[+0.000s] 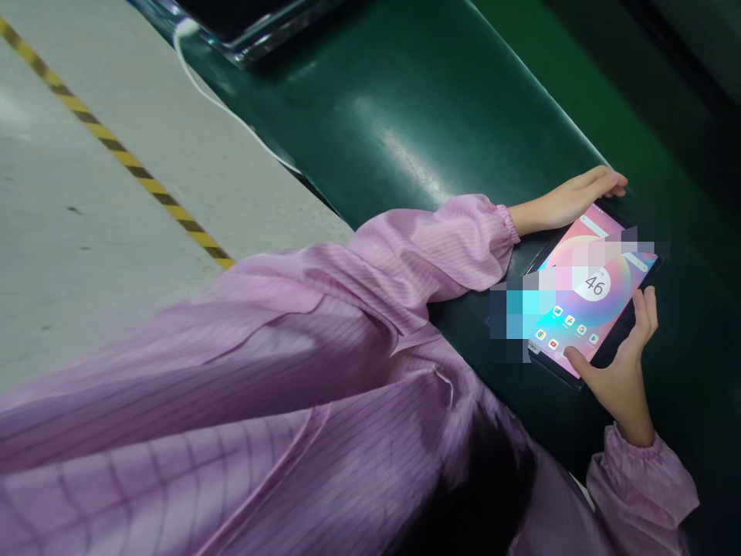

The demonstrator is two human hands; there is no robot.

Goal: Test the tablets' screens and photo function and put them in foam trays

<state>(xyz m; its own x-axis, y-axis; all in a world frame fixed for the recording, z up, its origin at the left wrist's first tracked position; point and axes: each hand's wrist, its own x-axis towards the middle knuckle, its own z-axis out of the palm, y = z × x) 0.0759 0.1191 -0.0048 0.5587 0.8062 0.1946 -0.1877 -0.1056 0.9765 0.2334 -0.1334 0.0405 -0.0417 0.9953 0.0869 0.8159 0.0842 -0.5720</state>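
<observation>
A tablet (614,272) with its lit screen facing up lies on the dark green table. The screen has a large clock widget with "46" and several app icons. Along the tablet's far-left edge rests my left hand (582,197), its fingers stretched out together beyond the corner, the palm side hidden. At the opposite edge is my right hand (622,367), thumb and fingers spread. Its thumb tip lies over the screen by the bottom row of icons, while the other fingers stay beside the tablet. Blurred blocks cover parts of the tablet.
The green table (428,100) runs diagonally across the view. A dark, glossy device (248,31) sits at its upper end, with a white cable (220,100) hanging along the table edge. Yellow-black floor tape (121,150) crosses the pale floor at left. Pink sleeves cover both arms.
</observation>
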